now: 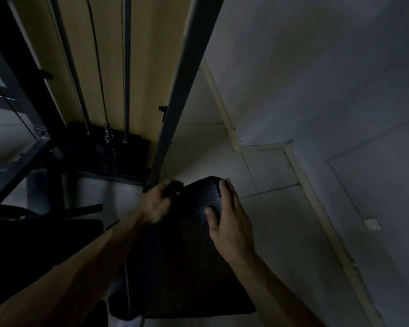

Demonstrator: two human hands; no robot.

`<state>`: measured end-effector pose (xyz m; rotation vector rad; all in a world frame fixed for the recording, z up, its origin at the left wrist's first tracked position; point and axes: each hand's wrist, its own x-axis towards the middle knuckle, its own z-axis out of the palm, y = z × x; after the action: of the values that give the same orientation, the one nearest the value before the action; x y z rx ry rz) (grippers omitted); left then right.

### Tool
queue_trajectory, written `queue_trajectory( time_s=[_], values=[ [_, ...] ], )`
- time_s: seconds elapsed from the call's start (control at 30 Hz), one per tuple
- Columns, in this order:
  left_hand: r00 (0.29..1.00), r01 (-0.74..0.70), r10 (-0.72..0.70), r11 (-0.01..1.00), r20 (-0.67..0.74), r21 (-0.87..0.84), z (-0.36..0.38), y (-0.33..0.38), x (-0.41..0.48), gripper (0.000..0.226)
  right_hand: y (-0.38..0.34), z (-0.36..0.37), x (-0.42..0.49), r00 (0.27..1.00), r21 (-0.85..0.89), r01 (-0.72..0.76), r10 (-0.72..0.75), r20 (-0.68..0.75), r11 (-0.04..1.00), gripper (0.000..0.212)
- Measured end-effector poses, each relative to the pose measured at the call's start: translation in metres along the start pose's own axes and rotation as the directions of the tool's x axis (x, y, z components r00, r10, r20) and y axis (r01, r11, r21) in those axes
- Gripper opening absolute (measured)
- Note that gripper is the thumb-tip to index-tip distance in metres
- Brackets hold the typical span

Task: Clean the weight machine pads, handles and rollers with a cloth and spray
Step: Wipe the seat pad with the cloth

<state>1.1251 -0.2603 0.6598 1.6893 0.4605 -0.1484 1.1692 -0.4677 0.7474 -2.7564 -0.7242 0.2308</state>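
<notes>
The room was very dark. The weight machine frame (pixel 184 90) stood tall before the person, with the weight stack (pixel 106 149) low behind it on the pale floor (pixel 265 171). Nearer and below lay the black pad (pixel 180 256), tilted, its surface looking a little wet near the top.

In my opinion, the main danger was the poor light: dark cloth on dark pad, so some spots could easily be missed. Also the wet cover could let the steadying hand slip.

The right hand (pixel 229 218) lay on the pad's top right corner, fingers almost straight, thumb pressing on the face. The left hand (pixel 154 206), blurred, was closed around a dark cloth (pixel 174 186) at the pad's upper left edge. I saw no spray bottle.
</notes>
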Motion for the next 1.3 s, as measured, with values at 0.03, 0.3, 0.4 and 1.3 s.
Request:
queue_trajectory(
  time_s=[0.03, 0.3, 0.4, 1.3],
  values=[
    [0.999, -0.033, 0.033, 0.998, -0.012, -0.050, 0.008, 0.013, 0.004, 0.032, 0.000, 0.000, -0.002, 1.000, -0.009, -0.009, 0.009, 0.014, 1.000, 0.076],
    [0.992, -0.109, 0.104, 0.992, 0.078, 0.060, -0.004, 0.002, 0.004, 0.028, -0.046, -0.004, 0.027, 0.951, -0.507, 0.308, -0.239, 0.197, 0.805, 0.086],
    [0.999, 0.003, -0.009, 0.994, 0.053, 0.112, -0.028, -0.060, -0.005, 0.049, -0.067, 0.009, 0.040, 0.891, -0.588, 0.407, -0.164, 0.423, 0.699, 0.092],
    [0.947, -0.308, 0.302, 0.951, 0.108, 0.036, -0.029, -0.117, 0.010, 0.058, -0.091, 0.105, 0.041, 0.932, -0.705, 0.326, -0.090, 0.351, 0.630, 0.112]
  ],
)
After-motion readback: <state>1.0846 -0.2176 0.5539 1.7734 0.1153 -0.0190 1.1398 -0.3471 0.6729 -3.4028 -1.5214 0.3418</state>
